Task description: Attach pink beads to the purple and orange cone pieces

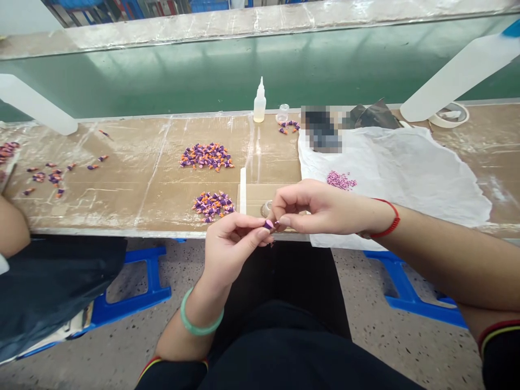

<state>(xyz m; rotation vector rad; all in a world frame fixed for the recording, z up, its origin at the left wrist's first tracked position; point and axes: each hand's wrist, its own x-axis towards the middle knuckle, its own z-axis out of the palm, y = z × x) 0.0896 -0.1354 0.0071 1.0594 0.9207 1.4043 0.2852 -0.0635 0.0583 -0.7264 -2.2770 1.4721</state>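
Between the thumb and forefinger of my left hand (pixel 233 241) is a small purple and pink figurine piece (pixel 268 224), held just in front of the table edge. My right hand (pixel 309 208) meets it from the right, its thumb and forefinger pinched on something tiny at the piece; what that is I cannot make out. Just behind my right fingertips stands a small round dish (pixel 266 208), partly hidden. Left of my hands lies a pile of purple and orange figurine pieces (pixel 213 206), with a bigger pile (pixel 207 156) behind it. Tiny pink pieces (pixel 341 180) lie on a white cloth (pixel 406 162) beyond my right hand.
A clear dropper bottle (pixel 259 105) stands at the back beside a small clear jar (pixel 283 112). A white strip (pixel 242 189) lies near the middle. At the far right rests a tape roll (pixel 449 115). Another person's arm (pixel 12 227) is at the left, near scattered pieces (pixel 54 176).
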